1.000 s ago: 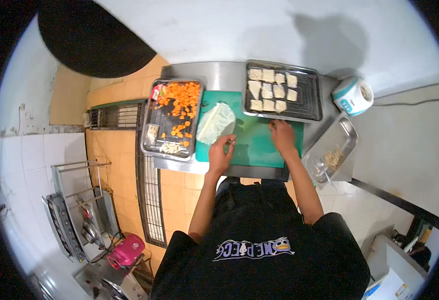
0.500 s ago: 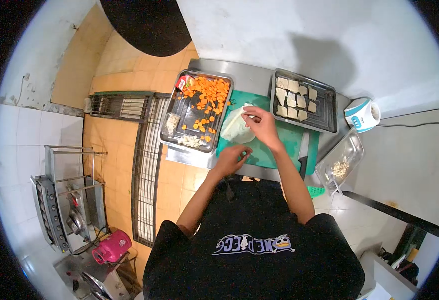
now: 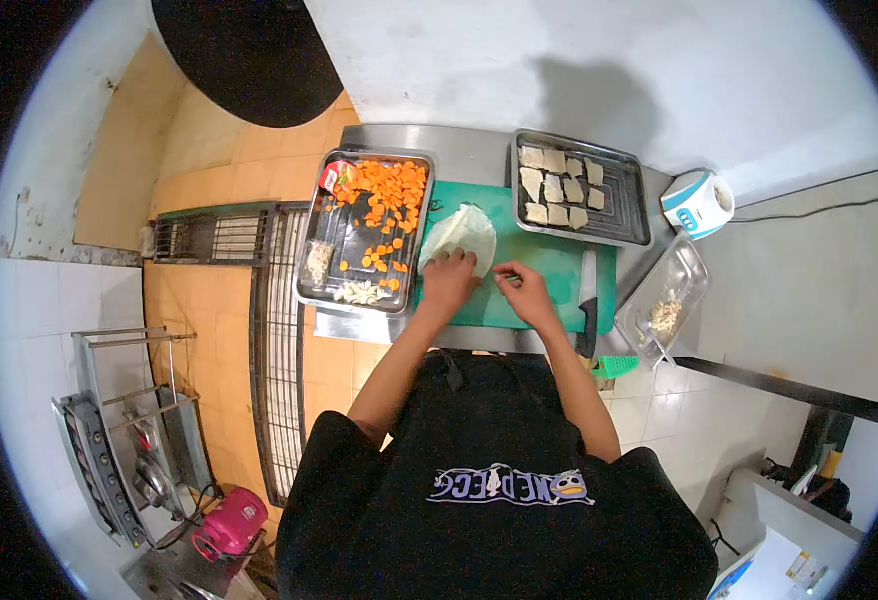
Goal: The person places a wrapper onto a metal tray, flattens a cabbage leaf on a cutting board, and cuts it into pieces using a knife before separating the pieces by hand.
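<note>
Steel bench (image 3: pixel 464 150) carries green cutting board (image 3: pixel 559 280). Tray of carrot slices (image 3: pixel 337 227) at board's left, tray of pale slices (image 3: pixel 619 212) at far right. Pale leaf, apparently cabbage (image 3: pixel 464 228), lies on board's left part. Knife (image 3: pixel 588 292) at board's right. Left hand (image 3: pixel 449 283) covers leaf's near end, fingers slightly spread; grip cannot be told. Right hand (image 3: pixel 525 293) just beside, fingers narrow, contents hidden. Step seems leaf handling; next move calls for steady left hand.

Leaf (image 3: pixel 466 232) on board (image 3: pixel 559 265); knife (image 3: pixel 588 298) right, carrots (image 3: pixel 395 187) left
</note>
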Demonstrator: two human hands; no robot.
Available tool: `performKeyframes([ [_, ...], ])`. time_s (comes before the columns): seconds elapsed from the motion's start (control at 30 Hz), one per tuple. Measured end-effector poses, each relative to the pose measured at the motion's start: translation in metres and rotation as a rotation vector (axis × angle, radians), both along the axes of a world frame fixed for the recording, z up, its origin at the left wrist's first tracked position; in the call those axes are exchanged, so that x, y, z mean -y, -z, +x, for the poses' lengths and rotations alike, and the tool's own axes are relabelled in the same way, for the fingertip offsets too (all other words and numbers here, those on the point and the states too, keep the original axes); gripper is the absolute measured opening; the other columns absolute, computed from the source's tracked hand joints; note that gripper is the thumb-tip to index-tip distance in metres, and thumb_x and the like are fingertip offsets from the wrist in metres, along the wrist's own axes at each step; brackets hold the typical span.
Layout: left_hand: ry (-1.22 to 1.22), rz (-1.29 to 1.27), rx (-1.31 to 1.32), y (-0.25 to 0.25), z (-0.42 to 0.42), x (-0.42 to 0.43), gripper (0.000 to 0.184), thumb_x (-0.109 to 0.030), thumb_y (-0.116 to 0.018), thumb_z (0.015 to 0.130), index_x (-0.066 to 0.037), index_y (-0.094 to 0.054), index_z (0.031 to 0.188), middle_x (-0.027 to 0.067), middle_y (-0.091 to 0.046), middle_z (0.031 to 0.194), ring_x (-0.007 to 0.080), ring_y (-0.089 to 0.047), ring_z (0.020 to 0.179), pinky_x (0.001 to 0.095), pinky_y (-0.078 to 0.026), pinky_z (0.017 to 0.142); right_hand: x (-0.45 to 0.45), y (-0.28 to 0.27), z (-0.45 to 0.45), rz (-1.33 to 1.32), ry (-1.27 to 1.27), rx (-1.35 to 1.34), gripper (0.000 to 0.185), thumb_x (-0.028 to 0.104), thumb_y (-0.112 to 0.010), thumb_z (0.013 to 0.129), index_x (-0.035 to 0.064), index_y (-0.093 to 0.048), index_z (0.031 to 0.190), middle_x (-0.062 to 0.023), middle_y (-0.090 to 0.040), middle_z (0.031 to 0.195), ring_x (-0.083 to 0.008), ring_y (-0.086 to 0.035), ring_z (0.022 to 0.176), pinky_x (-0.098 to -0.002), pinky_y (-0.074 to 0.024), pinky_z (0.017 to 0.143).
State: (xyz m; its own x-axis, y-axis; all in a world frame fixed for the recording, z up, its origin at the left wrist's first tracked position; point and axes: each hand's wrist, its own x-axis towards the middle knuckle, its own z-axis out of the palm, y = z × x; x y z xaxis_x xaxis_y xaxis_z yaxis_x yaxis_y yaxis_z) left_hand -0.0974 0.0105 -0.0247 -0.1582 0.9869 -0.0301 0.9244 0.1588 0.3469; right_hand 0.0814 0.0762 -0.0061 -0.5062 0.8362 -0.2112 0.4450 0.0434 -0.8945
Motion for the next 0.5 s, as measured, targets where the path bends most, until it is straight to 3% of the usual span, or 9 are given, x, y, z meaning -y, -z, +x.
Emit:
performKeyframes([
  [0.17,0.050,0.005,-0.047,0.007,0.000,-0.006,0.035,-0.038,-0.078,0.082,-0.014,-0.067,0.105,0.0057,-0.067,0.102,0.0302,-0.068,0.098,0.0478,-0.056,0.077,0.005,0.009,0.013,-0.097,0.013,-0.009,0.024,0.014,-0.068,0.097,0.0023,-0.070,0.118,-0.0075,-0.072,0.097,-0.0123,-0.066,0.080,-0.0290,-0.0537,0.069],
  [0.27,0.004,0.139,0.094,-0.008,0.005,-0.004,0.031,-0.037,-0.074,0.084,-0.013,-0.067,0.103,0.0070,-0.067,0.097,0.0319,-0.069,0.094,0.0479,-0.055,0.075,0.006,0.017,0.022,-0.220,0.036,-0.080,0.025,0.014,-0.065,0.099,0.0021,-0.068,0.121,-0.0077,-0.072,0.099,-0.0125,-0.065,0.081,-0.0291,-0.0536,0.070],
  [0.33,-0.007,0.255,0.058,0.006,0.009,-0.008,0.024,-0.031,-0.075,0.082,-0.011,-0.067,0.094,0.0062,-0.067,0.094,0.0292,-0.066,0.090,0.0453,-0.054,0.073,0.006,0.020,0.021,-0.237,0.047,-0.078,0.024,0.013,-0.064,0.100,0.0023,-0.068,0.121,-0.0072,-0.072,0.099,-0.0121,-0.065,0.081,-0.0289,-0.0533,0.071],
  [0.47,-0.016,0.212,0.040,0.017,0.009,-0.015,0.022,-0.030,-0.075,0.083,-0.010,-0.066,0.090,0.0082,-0.066,0.093,0.0298,-0.067,0.090,0.0460,-0.054,0.072,0.003,0.025,0.021,-0.263,0.078,-0.156,0.023,0.014,-0.062,0.102,0.0018,-0.068,0.120,-0.0060,-0.073,0.100,-0.0107,-0.064,0.082,-0.0278,-0.0522,0.072],
  [0.5,-0.098,0.189,0.149,0.014,0.007,-0.015,0.021,-0.028,-0.074,0.084,-0.009,-0.067,0.092,0.0096,-0.068,0.095,0.0306,-0.068,0.091,0.0459,-0.055,0.073,0.003,0.024,0.021,-0.262,0.083,-0.159,0.023,0.014,-0.062,0.102,0.0018,-0.068,0.120,-0.0060,-0.073,0.100,-0.0107,-0.064,0.082,-0.0278,-0.0522,0.072],
])
